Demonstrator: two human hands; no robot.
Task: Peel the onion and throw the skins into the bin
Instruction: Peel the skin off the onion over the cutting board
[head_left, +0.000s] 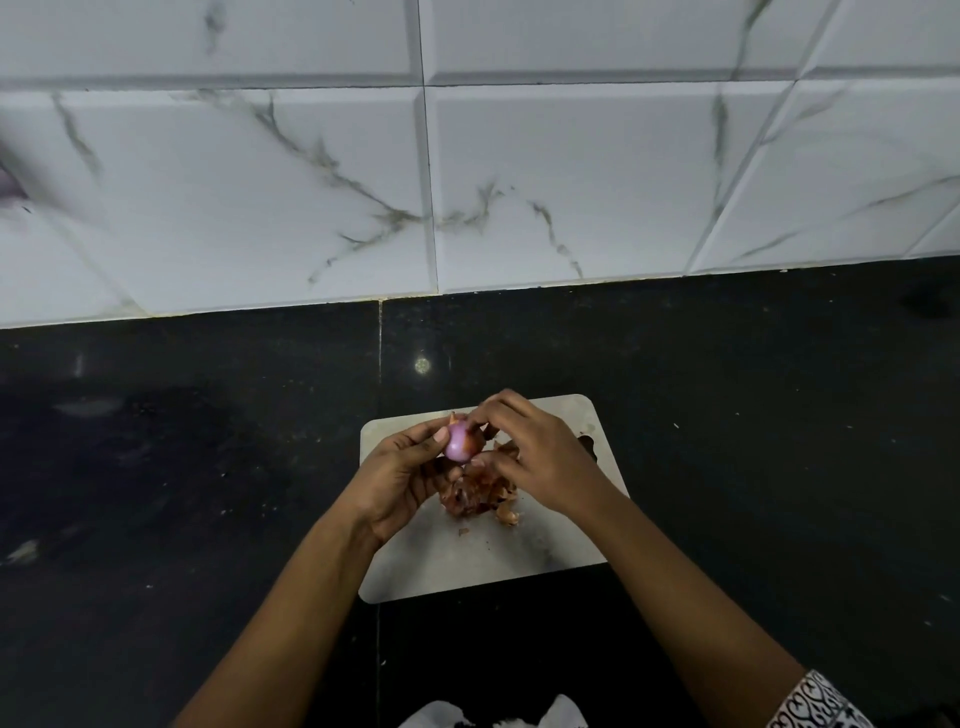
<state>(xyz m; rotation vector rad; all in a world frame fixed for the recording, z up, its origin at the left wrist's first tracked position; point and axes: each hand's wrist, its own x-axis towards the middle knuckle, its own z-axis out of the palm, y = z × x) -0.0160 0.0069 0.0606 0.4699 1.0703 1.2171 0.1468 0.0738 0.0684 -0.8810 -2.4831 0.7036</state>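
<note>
onion (460, 442) partly hidden in left hand (397, 480), right hand (540, 457) seemingly pinching its top

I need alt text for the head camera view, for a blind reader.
A person's left hand holds a small purple onion above a grey cutting board while the right hand picks at its skin. Loose brown skins lie on the board.

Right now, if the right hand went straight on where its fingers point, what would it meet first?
The onion: the right hand seems to touch it now, and the left hand holds it.
</note>
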